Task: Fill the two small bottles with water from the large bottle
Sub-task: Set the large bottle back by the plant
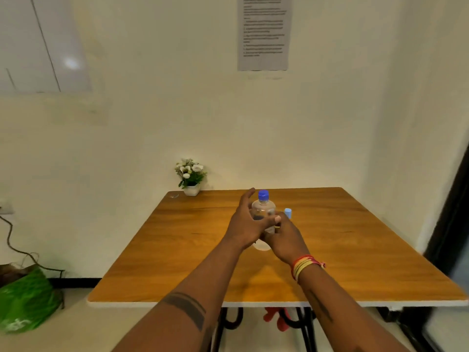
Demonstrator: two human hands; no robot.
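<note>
Two hands reached the capped large bottle [263, 210] on the worktop [355, 250]: left hand [247, 226] relaxed beside it, right hand's [285, 237] grip unclear. Uncapping seemed next.

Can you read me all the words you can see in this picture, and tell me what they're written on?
Paper sheet on the wall: several lines of printed text, too blurred to read.
Green bag on the floor: pale lettering near the bottom, cut off and blurred, not readable.
Large bottle: no readable label.
Small bottle's pale blue cap: no text visible.
Nothing can be quoted.
</note>
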